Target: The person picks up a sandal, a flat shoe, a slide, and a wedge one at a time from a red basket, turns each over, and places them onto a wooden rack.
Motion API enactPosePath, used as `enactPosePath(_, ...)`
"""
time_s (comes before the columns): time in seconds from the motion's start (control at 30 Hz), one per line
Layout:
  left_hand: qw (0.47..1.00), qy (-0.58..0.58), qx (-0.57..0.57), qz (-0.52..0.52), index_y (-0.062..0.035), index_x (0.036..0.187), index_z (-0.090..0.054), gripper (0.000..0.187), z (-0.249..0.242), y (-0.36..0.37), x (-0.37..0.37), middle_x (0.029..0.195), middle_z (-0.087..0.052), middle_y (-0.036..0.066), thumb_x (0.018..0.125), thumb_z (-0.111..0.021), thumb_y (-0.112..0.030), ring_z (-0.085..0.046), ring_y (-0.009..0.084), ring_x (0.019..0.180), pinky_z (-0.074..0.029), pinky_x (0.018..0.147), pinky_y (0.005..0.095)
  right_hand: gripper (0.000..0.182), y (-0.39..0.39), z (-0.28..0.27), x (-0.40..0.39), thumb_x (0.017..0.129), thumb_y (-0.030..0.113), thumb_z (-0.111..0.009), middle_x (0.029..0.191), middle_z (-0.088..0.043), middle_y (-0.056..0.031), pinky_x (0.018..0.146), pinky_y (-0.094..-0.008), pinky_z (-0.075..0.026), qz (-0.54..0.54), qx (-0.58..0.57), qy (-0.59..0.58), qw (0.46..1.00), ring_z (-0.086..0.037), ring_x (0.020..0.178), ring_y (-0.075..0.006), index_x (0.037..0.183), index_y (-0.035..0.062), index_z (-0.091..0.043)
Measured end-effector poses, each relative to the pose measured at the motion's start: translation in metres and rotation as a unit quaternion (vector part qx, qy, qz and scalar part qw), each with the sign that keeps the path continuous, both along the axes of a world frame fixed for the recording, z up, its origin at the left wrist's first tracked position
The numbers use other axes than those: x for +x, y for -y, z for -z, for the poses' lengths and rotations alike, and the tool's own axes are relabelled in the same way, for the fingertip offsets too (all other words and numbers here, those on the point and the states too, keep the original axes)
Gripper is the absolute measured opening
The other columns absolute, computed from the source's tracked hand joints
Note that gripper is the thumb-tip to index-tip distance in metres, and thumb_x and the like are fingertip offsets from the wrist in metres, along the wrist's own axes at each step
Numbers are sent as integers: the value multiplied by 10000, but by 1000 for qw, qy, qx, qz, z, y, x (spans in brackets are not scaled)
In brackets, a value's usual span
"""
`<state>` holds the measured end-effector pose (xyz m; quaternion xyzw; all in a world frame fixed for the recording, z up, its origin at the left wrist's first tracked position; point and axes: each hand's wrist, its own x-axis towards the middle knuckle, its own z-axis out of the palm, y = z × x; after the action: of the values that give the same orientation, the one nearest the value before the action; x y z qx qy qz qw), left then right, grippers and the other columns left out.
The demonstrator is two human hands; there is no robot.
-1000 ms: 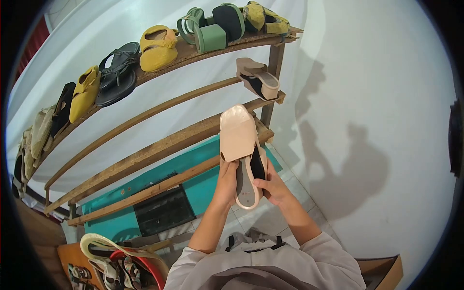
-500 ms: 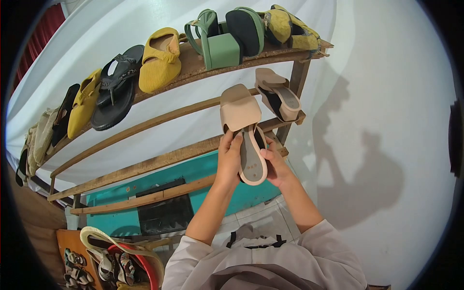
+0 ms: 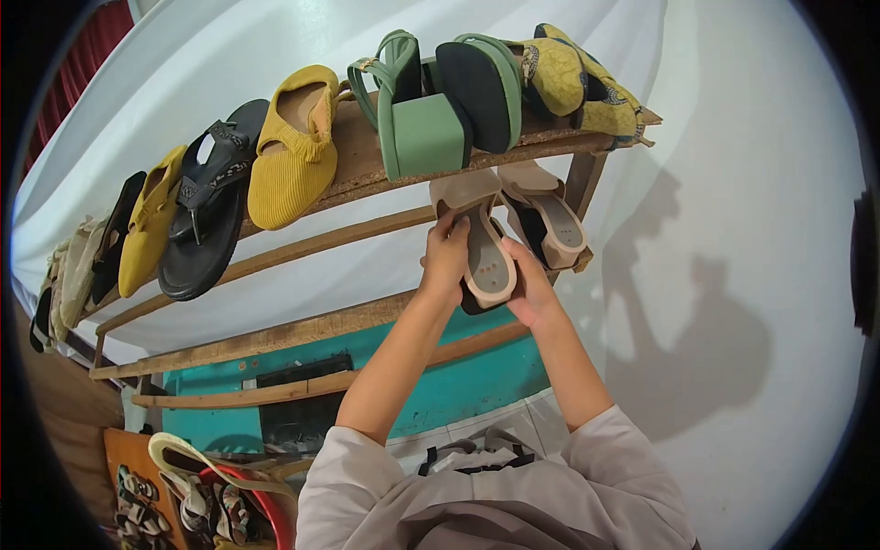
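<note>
Between my two hands is a beige slide sandal (image 3: 489,266), its toe pointing toward the rack and its heel toward me. My left hand (image 3: 446,257) grips its left side, the thumb over the edge near the strap. My right hand (image 3: 530,286) is closed on the right side near the heel. Just to the right, a matching beige sandal (image 3: 556,225) rests on the second tier of the wooden rack (image 3: 357,229). The held sandal's toe reaches beneath the top shelf, beside its mate.
Along the top shelf stand green heeled sandals (image 3: 426,137), yellow patterned shoes (image 3: 559,78), a yellow knit shoe (image 3: 295,174), a black thong sandal (image 3: 209,215) and several others. Lower left, a red basket (image 3: 275,500) holds sandals. A white wall (image 3: 733,183) bounds the right.
Both hands have moved forward with the beige sandal, from in front of the rack to beside its mate on the second tier. The view has shifted, and the top shelf looks nearer.
</note>
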<state>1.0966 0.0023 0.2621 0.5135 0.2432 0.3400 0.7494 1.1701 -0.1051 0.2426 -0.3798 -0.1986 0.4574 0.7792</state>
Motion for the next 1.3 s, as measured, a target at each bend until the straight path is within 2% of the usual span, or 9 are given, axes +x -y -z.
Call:
enactPosePath(0.13, 1000, -14, 11, 6, -15, 1278, -407, 396, 9, -17, 19, 1099, -543, 121, 906, -412, -152, -549, 195, 964, -463, 805, 311, 448, -9, -3, 11, 806, 358, -600, 1102, -550, -76, 876, -333, -420, -4, -21, -11, 1000, -532, 1009, -190, 1132, 68, -497)
enactPosePath(0.33, 1000, -30, 4, 7, -8, 1300, -370, 425, 12, -17, 28, 1103, -542, 137, 900, -412, -143, -554, 206, 966, -467, 820, 312, 415, -11, 4, 25, 827, 356, -575, 1106, -551, -50, 876, -333, -413, -28, -33, -28, 999, -525, 1014, -175, 1134, 87, -503)
enactPosePath(0.6, 997, -29, -52, -48, 18, 1198, -447, 341, 7, -12, 35, 1027, -567, 128, 888, -441, -123, -569, 202, 897, -481, 773, 318, 403, -7, -5, 19, 879, 347, -499, 1144, -524, -51, 917, -309, -375, -1, -50, 28, 998, -482, 1076, -145, 1161, 59, -491)
enactPosePath(0.7, 997, -33, -39, -57, 26, 1173, -458, 319, 13, -11, 40, 1011, -568, 130, 889, -438, -118, -572, 202, 867, -485, 754, 323, 474, -2, 5, 27, 888, 351, -480, 1222, -481, -74, 978, -298, -308, 24, -69, 137, 988, -421, 1158, -159, 1236, 33, -441)
enactPosePath(0.9, 998, -37, -17, -46, 38, 1165, -454, 315, 16, -16, 49, 987, -571, 133, 888, -437, -111, -571, 199, 841, -488, 732, 325, 589, 7, -4, 19, 895, 335, -474, 1335, -377, -121, 1040, -300, -204, 21, -104, 218, 970, -328, 1243, -198, 1338, -15, -306)
enactPosePath(1.0, 998, -41, -6, -49, 43, 1163, -452, 316, 12, -15, 49, 987, -569, 134, 886, -442, -109, -569, 196, 848, -489, 725, 318, 641, 6, 0, 25, 909, 367, -435, 1342, -333, -233, 1038, -333, -223, 16, -104, 360, 927, -328, 1253, -256, 1348, -53, -235)
enactPosePath(1.03, 998, -41, -1, -50, 45, 1162, -452, 316, 12, -13, 50, 988, -568, 135, 886, -444, -109, -568, 196, 851, -489, 722, 315, 629, 7, -1, 24, 913, 350, -432, 1333, -339, -243, 1029, -338, -242, 11, -91, 379, 921, -344, 1243, -267, 1347, -57, -228)
enactPosePath(1.13, 999, -45, -14, -26, 20, 1184, -477, 344, 22, -17, 51, 1089, -549, 123, 888, -441, -154, -483, 188, 985, -349, 878, 278, 602, 15, -10, 20, 922, 303, -427, 1314, -350, -268, 999, -350, -291, 8, -72, 424, 903, -391, 1209, -294, 1344, -66, -208)
enactPosePath(1.3, 995, -83, 45, -37, -44, 1189, -501, 362, 21, -11, 45, 1103, -494, 147, 866, -465, -202, -455, 217, 1021, -338, 884, 298, 580, 12, -2, 22, 923, 267, -425, 1301, -361, -267, 974, -348, -314, 104, -39, 506, 856, -420, 1180, -302, 1350, -53, -198)
